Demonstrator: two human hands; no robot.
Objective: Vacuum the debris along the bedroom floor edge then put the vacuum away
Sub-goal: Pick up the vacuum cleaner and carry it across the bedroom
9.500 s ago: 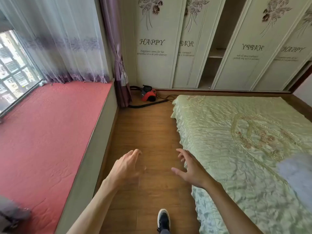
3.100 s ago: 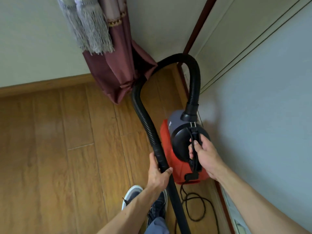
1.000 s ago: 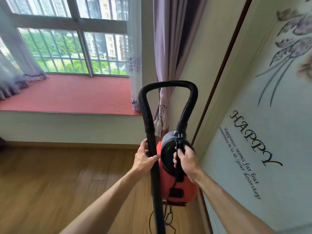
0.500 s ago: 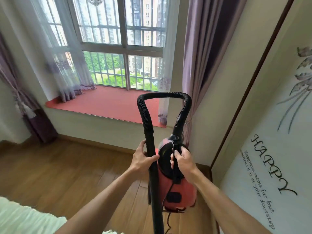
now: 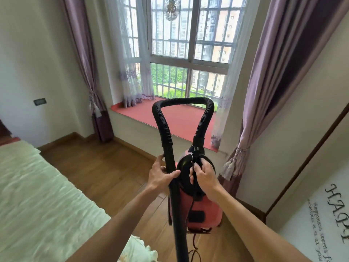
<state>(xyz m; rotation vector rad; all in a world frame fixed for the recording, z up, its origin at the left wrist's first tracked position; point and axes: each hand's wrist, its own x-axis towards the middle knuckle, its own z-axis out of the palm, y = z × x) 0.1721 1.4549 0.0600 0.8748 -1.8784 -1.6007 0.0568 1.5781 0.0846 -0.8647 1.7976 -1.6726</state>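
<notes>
While holding the vacuum, seemingly off the floor, curls right hand round its handle for the weight and left hand round the hose to steady it.

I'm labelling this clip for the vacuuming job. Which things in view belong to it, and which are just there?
Job: red vacuum, black hose, left hand gripping the hose, right hand gripping the handle, wooden floor.
Just there: bed, purple curtains, window, red window seat, wardrobe door.

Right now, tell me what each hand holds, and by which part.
Left hand grips the black hose at its smooth cuff; right hand grips the red vacuum by its carry handle.
</notes>
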